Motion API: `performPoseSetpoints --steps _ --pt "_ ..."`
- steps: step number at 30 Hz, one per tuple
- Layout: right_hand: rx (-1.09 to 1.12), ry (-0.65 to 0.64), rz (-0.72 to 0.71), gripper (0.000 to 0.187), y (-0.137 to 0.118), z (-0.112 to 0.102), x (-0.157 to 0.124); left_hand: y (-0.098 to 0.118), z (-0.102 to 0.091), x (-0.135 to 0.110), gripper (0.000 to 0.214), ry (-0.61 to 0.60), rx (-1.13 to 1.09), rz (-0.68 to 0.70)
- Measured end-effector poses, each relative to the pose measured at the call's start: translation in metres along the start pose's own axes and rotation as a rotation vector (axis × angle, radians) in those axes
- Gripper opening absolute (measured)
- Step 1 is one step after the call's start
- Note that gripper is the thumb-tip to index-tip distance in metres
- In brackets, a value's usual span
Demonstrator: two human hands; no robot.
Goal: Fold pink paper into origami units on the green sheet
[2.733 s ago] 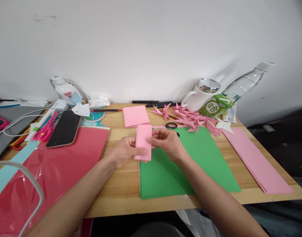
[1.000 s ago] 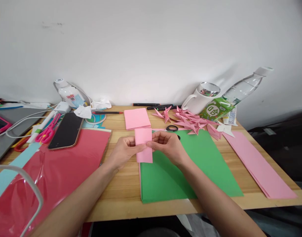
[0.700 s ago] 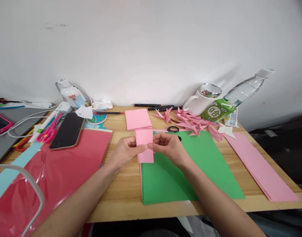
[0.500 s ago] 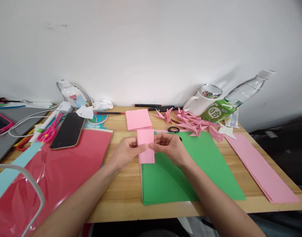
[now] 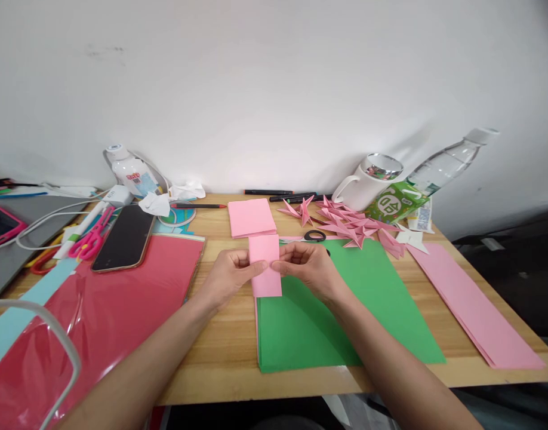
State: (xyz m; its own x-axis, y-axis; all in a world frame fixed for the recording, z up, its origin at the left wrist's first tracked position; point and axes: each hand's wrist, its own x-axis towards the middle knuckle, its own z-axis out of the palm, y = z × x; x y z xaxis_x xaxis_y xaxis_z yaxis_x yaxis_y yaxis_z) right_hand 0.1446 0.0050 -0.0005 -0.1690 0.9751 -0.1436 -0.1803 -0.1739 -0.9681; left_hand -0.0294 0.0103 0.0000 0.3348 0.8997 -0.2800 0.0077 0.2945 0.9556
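Observation:
A narrow piece of folded pink paper (image 5: 265, 283) is held upright between my two hands, over the left edge of the green paper sheets (image 5: 345, 316). My left hand (image 5: 231, 272) pinches its left edge, thumb on the near face and fingers behind. On the opposite edge my right hand (image 5: 307, 269) pinches it the same way, with the thumb tips close together. Just beyond lies a stack of square pink paper (image 5: 251, 216). Black-handled scissors (image 5: 315, 236) lie behind my right hand, partly hidden by it.
Folded pink paper stars (image 5: 354, 227) are heaped before a white mug (image 5: 368, 182), a green packet (image 5: 397, 202) and a leaning bottle (image 5: 453, 158). Pink strips (image 5: 475, 304) lie at right. Leftward are a phone (image 5: 125, 237), pink scissors (image 5: 91, 236) and red sheets (image 5: 122, 310) in plastic.
Almost nothing differs. Both hands keep their pinch on the folded pink paper, and the thumbs have shifted very slightly.

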Motion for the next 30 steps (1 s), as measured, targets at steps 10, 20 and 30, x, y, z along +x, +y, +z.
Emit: performPoseSetpoints --steps 10,20,30 --pt "-0.006 0.005 -0.002 0.026 -0.0012 0.0 -0.0008 -0.0014 -0.001 0.0006 0.038 0.015 0.01 0.011" --pt "-0.017 0.002 -0.001 0.029 0.003 -0.0022 -0.0004 0.0006 0.0 -0.0007 0.039 0.023 0.034 0.017" --pt "-0.015 0.018 0.039 0.031 0.0009 -0.0003 -0.0006 0.0015 0.0003 -0.0004 0.035 0.028 0.036 0.011"
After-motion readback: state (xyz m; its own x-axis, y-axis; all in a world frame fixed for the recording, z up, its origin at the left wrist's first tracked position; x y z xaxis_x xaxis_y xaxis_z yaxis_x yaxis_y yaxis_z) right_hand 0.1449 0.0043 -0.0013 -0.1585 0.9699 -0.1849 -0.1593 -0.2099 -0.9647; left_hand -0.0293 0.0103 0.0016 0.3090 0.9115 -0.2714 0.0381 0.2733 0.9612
